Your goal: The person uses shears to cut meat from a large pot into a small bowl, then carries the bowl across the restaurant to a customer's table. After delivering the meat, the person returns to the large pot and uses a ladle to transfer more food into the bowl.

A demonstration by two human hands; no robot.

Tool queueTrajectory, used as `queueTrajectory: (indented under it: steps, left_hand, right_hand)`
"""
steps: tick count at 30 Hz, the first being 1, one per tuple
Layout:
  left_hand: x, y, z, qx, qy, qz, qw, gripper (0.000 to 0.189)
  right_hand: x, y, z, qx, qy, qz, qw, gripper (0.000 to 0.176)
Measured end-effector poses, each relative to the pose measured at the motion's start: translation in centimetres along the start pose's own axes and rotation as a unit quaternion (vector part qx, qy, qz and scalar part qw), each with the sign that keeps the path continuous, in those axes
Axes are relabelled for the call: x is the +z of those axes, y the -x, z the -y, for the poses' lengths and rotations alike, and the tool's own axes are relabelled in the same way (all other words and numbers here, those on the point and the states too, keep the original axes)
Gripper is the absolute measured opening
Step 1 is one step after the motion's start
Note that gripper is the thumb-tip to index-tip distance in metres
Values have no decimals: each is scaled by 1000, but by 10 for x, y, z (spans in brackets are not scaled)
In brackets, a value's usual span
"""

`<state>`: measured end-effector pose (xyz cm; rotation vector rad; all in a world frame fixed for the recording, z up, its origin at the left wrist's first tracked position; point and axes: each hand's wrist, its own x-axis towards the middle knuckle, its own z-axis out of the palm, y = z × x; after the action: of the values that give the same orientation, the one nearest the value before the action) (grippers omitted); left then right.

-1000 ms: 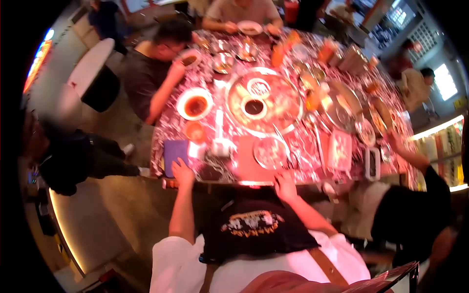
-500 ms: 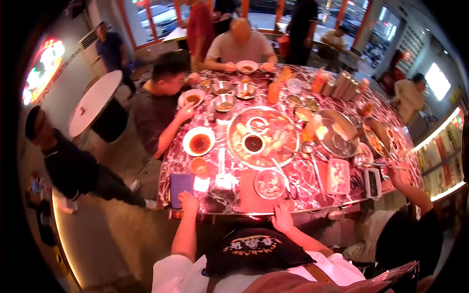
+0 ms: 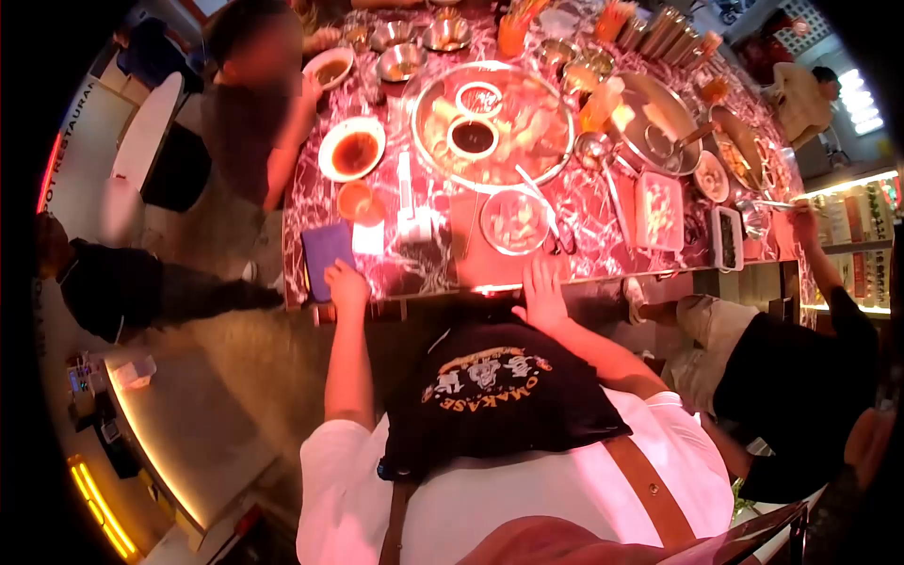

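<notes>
My left hand [image 3: 346, 281] rests at the table's near edge, its fingers over the lower right corner of a flat purple folder [image 3: 326, 250]. My right hand [image 3: 543, 296] lies with fingers stretched out on the edge, just below a bowl of pale food pieces [image 3: 514, 222] on a reddish mat [image 3: 471, 268]. White chopsticks [image 3: 539, 193] lean over that bowl's right side. Beyond the folder stand an orange cup [image 3: 356, 201] and a white bowl of reddish-brown broth [image 3: 352, 151]. A large round platter [image 3: 424, 155] holds food and two small sauce bowls, one dark [image 3: 473, 137].
On the right are a metal pot [image 3: 659, 158], a ladle [image 3: 593, 149], a white food tray [image 3: 659, 212] and a narrow dark-filled container [image 3: 726, 240]. A person in black [image 3: 791, 377] reaches over the right end; another sits at the left with a bowl [image 3: 329, 70].
The view has tilted down, so the table sits higher and more of my apron shows. My right hand's fingers are now stretched flatter; my left hand stays by the folder.
</notes>
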<state>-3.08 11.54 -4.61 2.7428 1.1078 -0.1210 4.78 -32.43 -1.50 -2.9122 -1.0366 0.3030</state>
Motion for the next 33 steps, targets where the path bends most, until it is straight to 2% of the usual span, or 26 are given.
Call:
queueTrajectory:
  steps: [4,7,10,13,18,24,33]
  left_hand:
    - [-12,16,-9,6,-29,-20,999,59]
    - [-18,27,-12,-25,15,-38,999,53]
    - [6,35,0,35,83,-183,979,40]
    - [25,35,11,69,115,-222,966,40]
    - [46,29,26,69,164,-246,953,37]
    - [43,32,20,39,221,-226,948,31]
    - [45,32,13,13,203,-241,949,31]
  right_hand:
    - [-3,-6,3,27,49,68,996,105]
    - [-16,-8,6,36,67,102,992,103]
    - [-16,-7,5,34,82,125,988,100]
    - [-23,-9,3,32,85,147,985,99]
    - [-18,-9,6,32,83,127,988,98]
    - [-8,-6,1,46,59,102,992,98]
    - [-12,-11,6,43,49,110,992,101]
